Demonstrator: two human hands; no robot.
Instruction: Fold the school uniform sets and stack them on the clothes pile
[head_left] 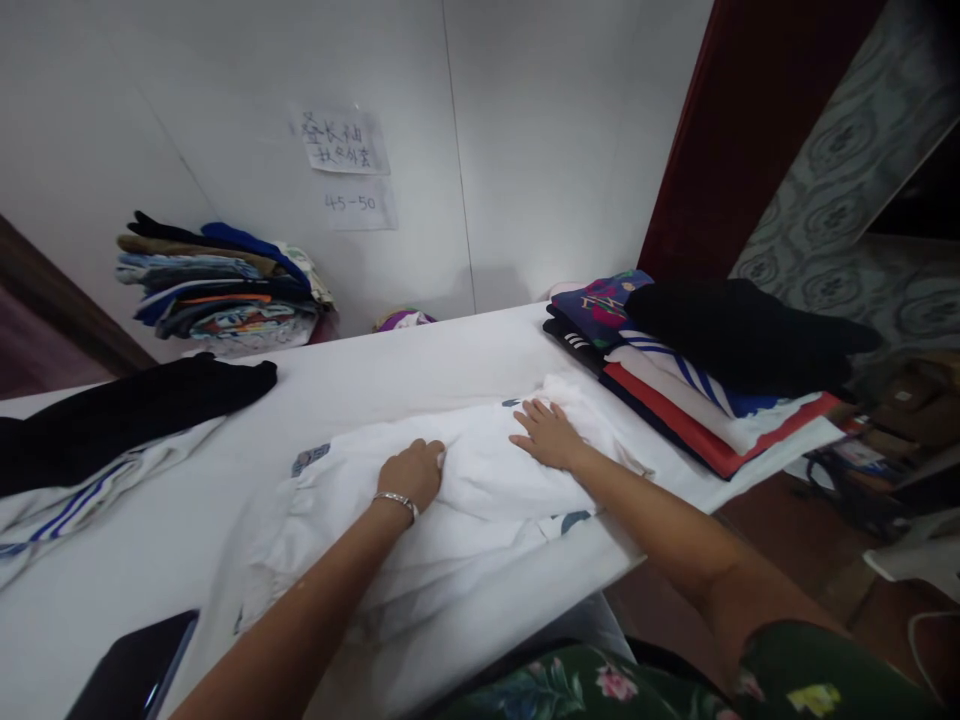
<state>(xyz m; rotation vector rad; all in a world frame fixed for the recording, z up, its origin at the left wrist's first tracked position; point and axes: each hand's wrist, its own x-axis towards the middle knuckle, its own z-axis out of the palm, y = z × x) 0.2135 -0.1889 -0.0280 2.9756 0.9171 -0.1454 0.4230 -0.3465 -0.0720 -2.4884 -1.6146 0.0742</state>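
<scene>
Plain white wall (540,150) at the back, two handwritten paper notes (346,142) stuck on it, one above the other, and a white table (405,370) in front. So, a white garment (480,470) with a few dark patches is laid out kinda wrinkly across the middle of the table, toward the near edge. Left hand (411,475), the one with a bracelet (397,502), sits on it with the fingers curled; can't tell if they're pinching any cloth. Right hand (551,435) is flat on the garment's right part, fingers spread. Folded pile of clothes (664,400) on the right, black stuff on top. Far left by the wall, a taller stack (225,285). Left side of the table has a black garment (127,420) over blue-striped white cloth (90,500), and a dark phone (135,665) lies near left.
</scene>
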